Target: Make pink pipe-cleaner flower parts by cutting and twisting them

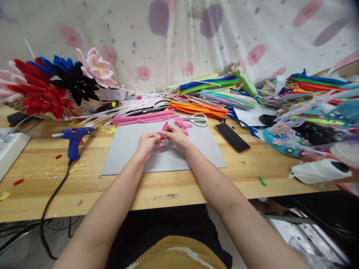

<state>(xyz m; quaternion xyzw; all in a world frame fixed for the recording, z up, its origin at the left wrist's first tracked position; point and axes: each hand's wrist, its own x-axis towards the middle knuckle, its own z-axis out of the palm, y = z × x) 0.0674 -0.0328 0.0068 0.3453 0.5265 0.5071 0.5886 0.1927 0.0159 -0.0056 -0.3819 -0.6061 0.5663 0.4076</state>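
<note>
Over a grey cutting mat [123,153], my left hand [150,144] and my right hand [176,136] meet with closed fingers on a bent pink pipe cleaner [165,126]. Its looped end sticks up between the fingertips; the rest is mostly hidden by them. Just beyond my right hand, more shaped pink pipe cleaner pieces [183,126] lie on the mat. White-handled scissors [199,119] rest beside those pieces. Along the mat's far edge is a bundle of straight pink pipe cleaners [143,117].
To the left lies a blue glue gun [75,142] with its cord over the table edge. Pipe cleaner flowers [47,99] stand behind it. A phone [232,137] is right of the mat. Orange pipe cleaners [199,109] lie at the back, and a white thread spool [319,172] at the right.
</note>
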